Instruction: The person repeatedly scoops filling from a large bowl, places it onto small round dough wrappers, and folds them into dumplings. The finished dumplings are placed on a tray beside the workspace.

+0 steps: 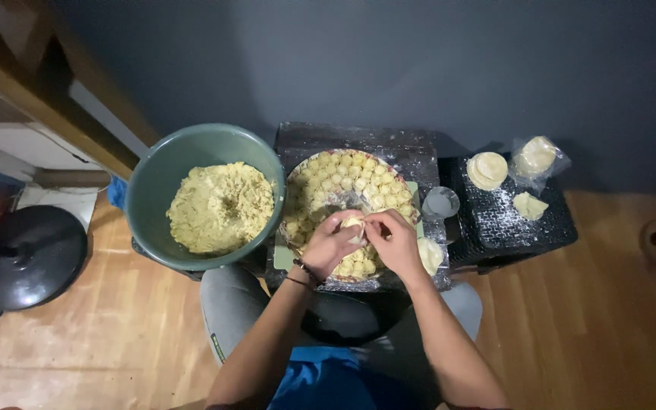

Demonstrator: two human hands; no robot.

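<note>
Overhead, from the head camera: left hand (330, 244) and right hand (396, 244) brought together at frame centre, fingertips of both pinched on one small pale dumpling (354, 225). Dumpling held between the hands, just above the near half of a round tray (291, 199) packed with rows of folded dumplings (354, 178). Dark bracelet (305, 272) around the left wrist.

At 9 o'clock from the hands, touching the tray's edge: large green bowl (149, 182) holding crumbly yellow filling (222, 206). At 3 o'clock, just beside the right hand: one loose round wrapper (431, 254) lying on the floured tabletop (411, 148). At 2 o'clock: small clear cup (441, 202) near the tray's rim. Farther out at 2 o'clock, on a dark perforated stool (548, 228): stack of round wrappers (487, 169), a second stack inside a clear plastic bag (537, 157), and one folded wrapper (530, 205) lying alone.

At 9 o'clock, well apart from the bowl: black round lid (28, 254) resting on the wooden floor (609, 319). At 6 o'clock: grey-trousered knees (229, 300) under the tabletop's near edge.
</note>
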